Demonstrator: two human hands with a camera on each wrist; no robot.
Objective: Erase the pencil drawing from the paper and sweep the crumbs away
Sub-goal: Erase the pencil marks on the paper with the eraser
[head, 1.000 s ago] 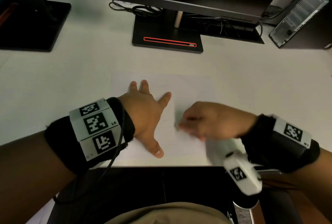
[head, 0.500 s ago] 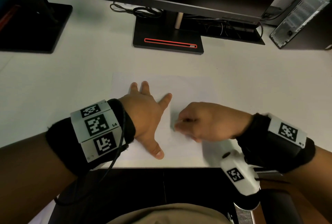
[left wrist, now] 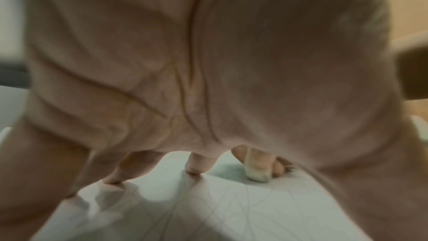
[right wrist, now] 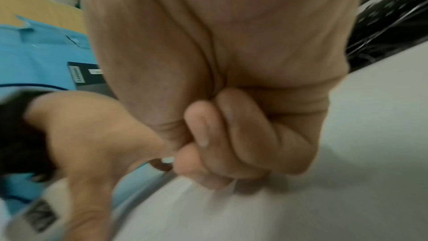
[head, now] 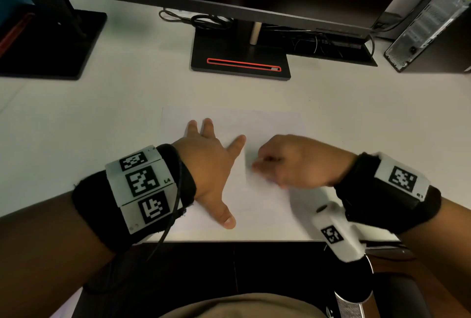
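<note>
Near the desk's front edge lies the paper point(head: 267, 124). Left hand point(head: 209, 164) flat on it, fingers splayed and straight. Right hand point(head: 293, 162) fisted, fingertips pinching a white eraser point(left wrist: 257, 169) against the sheet.

White paper point(head: 267, 124), off-white eraser point(left wrist: 257, 169), black-and-white checkered wristbands point(head: 142, 185).

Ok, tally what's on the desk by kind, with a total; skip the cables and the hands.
Paper: 1
Eraser: 1
Monitor stands: 2
Computer tower: 1
Total: 5
</note>
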